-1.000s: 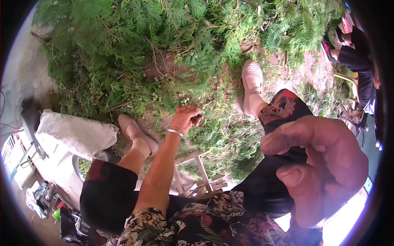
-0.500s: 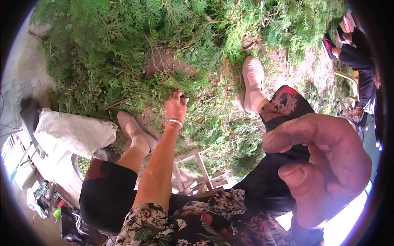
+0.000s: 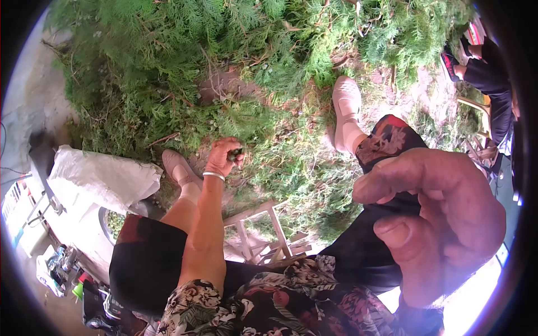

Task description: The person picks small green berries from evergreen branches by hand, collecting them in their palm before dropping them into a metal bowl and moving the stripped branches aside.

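Note:
Over the cut evergreen branches, my left hand is closed with its palm turned up. Small dark green lumps, which look like seed cones, sit between its fingers and thumb. A light bangle circles that wrist. My right hand looms large, close to the camera. Its fingers are curled, the thumb stands apart from the forefinger, and nothing shows between them. Feathery green branches spread in front of my feet, with loose sprigs scattered between the shoes.
A wooden stool frame stands between my legs. To the left lie a white sack and a round container with green bits inside. Another person's dark-trousered leg is at the far right.
My left hand has drawn back from the branches toward my left shoe and turned palm up, showing the small green lumps in it. My right hand has barely moved.

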The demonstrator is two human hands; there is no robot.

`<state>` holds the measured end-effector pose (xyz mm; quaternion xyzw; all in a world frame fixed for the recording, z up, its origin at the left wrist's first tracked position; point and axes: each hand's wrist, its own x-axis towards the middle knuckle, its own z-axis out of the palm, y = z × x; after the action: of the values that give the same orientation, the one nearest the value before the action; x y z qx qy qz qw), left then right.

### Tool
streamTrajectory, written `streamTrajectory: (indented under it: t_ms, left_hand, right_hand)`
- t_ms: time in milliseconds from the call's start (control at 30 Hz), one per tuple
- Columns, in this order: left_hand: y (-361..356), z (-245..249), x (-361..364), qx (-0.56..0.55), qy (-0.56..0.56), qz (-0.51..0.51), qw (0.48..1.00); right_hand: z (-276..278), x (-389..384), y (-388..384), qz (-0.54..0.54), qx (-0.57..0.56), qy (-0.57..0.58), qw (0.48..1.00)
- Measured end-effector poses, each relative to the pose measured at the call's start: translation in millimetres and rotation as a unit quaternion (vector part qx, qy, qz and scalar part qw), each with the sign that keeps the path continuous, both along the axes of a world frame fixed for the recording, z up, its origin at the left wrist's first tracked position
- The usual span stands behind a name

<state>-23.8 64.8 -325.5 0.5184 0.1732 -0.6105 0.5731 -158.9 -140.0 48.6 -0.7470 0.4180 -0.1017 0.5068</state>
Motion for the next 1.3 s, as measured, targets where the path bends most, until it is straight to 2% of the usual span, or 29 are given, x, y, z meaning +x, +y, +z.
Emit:
streamTrajectory:
  t_ms: [33, 100, 167, 200, 233, 267, 300, 367, 433, 500, 533, 600, 633, 700, 733, 767, 800, 833, 867, 933, 967, 1033, 1067, 1100, 1133, 1167, 1200, 1233, 1300]
  left_hand:
    - [3.4, 1.1, -0.9, 0.003, 0.034, 0.022, 0.999]
    - [0.6, 4.2, -4.5, 0.021, 0.001, -0.007, 1.000]
    - [-12.4, 9.1, -14.6, 0.037, -0.089, -0.078, 0.992]
    - [-15.8, 5.6, -17.8, 0.028, -0.097, -0.120, 0.988]
    - [-20.3, 0.0, -24.8, 0.028, -0.096, -0.120, 0.988]
    - [-25.9, -7.7, -35.4, -0.012, -0.218, -0.192, 0.957]
    - [-31.6, -16.2, -47.1, -0.052, -0.335, -0.259, 0.904]
    - [-41.6, -35.9, -75.1, -0.084, -0.534, -0.262, 0.799]
    - [-57.0, -32.0, -95.2, -0.003, -0.614, -0.366, 0.700]
    - [-68.8, -32.0, -112.2, 0.044, -0.642, -0.381, 0.664]
    - [-73.4, -35.0, -116.7, 0.042, -0.641, -0.381, 0.665]
    - [-81.6, -39.8, -121.3, 0.096, -0.647, -0.434, 0.620]
    - [-82.3, -38.8, -120.9, 0.095, -0.647, -0.435, 0.619]
    - [-81.7, -35.5, -114.4, 0.030, -0.592, -0.394, 0.702]
    - [-74.8, -34.5, -107.4, -0.080, -0.620, -0.300, 0.721]
    - [-63.5, -31.0, -101.6, -0.079, -0.621, -0.300, 0.720]
    - [-61.6, 5.0, -86.9, -0.033, -0.382, -0.334, 0.861]
    - [-55.4, 25.5, -77.1, 0.015, -0.112, -0.342, 0.933]
    - [-40.8, 25.2, -73.6, 0.017, -0.112, -0.343, 0.933]
    - [-13.8, 14.6, -73.2, -0.066, 0.065, -0.184, 0.979]
    - [-11.1, 5.7, -76.4, -0.066, 0.064, -0.183, 0.979]
    - [-8.3, -19.7, -88.6, -0.083, -0.060, -0.082, 0.991]
    - [-9.2, -39.7, -93.7, -0.093, -0.343, -0.163, 0.920]
    - [-15.3, -38.3, -94.1, -0.093, -0.342, -0.163, 0.921]
    - [-21.3, -36.1, -94.7, -0.039, -0.506, -0.243, 0.826]
    - [-27.5, -34.5, -95.5, 0.017, -0.649, -0.312, 0.694]
    - [-33.8, -36.6, -97.8, 0.040, -0.667, -0.339, 0.662]
    - [-38.1, -37.6, -101.0, 0.039, -0.667, -0.339, 0.663]
    - [-46.8, -32.1, -106.5, 0.163, -0.597, -0.506, 0.600]
  right_hand:
    - [-0.6, 0.1, 0.5, 0.001, 0.000, -0.001, 1.000]
    - [-1.9, 0.6, 0.8, 0.008, -0.009, -0.004, 1.000]
    - [-3.0, 0.8, 0.2, 0.010, -0.009, -0.004, 1.000]
    - [-3.4, 1.1, -0.1, 0.013, -0.011, -0.007, 1.000]
    - [-2.9, 1.9, 1.4, 0.012, -0.011, -0.007, 1.000]
    - [-1.7, 2.7, 4.2, -0.001, -0.010, 0.001, 1.000]
    - [-0.9, 3.3, 5.3, -0.015, -0.009, 0.009, 1.000]
    - [1.1, 2.1, 2.4, -0.013, 0.000, 0.015, 1.000]
    - [1.9, 0.2, -2.0, -0.010, 0.009, 0.023, 1.000]
    - [1.5, -2.8, -6.5, 0.009, 0.012, 0.033, 0.999]
    - [0.7, -4.4, -8.0, 0.008, 0.011, 0.035, 0.999]
    - [-0.9, -8.0, -10.1, 0.017, 0.020, 0.005, 1.000]
    - [-2.6, -10.3, -10.7, 0.015, 0.019, 0.005, 1.000]
    - [-5.5, -14.3, -12.1, 0.031, 0.013, -0.041, 0.999]
    - [-4.5, -15.0, -13.3, 0.032, 0.012, -0.043, 0.999]
    - [-3.4, -15.5, -14.4, 0.052, 0.006, -0.033, 0.998]
    - [-2.3, -16.0, -14.9, 0.073, 0.000, -0.023, 0.997]
    - [0.3, -15.0, -14.6, 0.072, 0.001, -0.025, 0.997]
    - [4.1, -12.9, -13.3, 0.049, 0.020, -0.007, 0.999]
    - [6.2, -12.3, -10.4, 0.028, 0.042, 0.010, 0.999]
    - [6.1, -12.5, -10.0, 0.037, 0.036, 0.005, 0.999]
    - [5.2, -14.4, -9.9, 0.053, 0.025, -0.002, 0.998]
    - [4.3, -15.6, -10.1, 0.060, 0.019, -0.005, 0.998]
    - [3.1, -16.2, -10.6, 0.068, 0.014, -0.007, 0.998]
    - [1.8, -16.4, -11.4, 0.077, 0.009, -0.010, 0.997]
    - [0.4, -16.5, -12.4, 0.086, 0.004, -0.014, 0.996]
    - [-1.0, -16.6, -13.4, 0.095, -0.002, -0.017, 0.995]
    - [-2.5, -16.7, -14.9, 0.103, -0.008, -0.019, 0.994]
    - [-4.1, -17.6, -16.8, 0.121, -0.020, -0.022, 0.992]
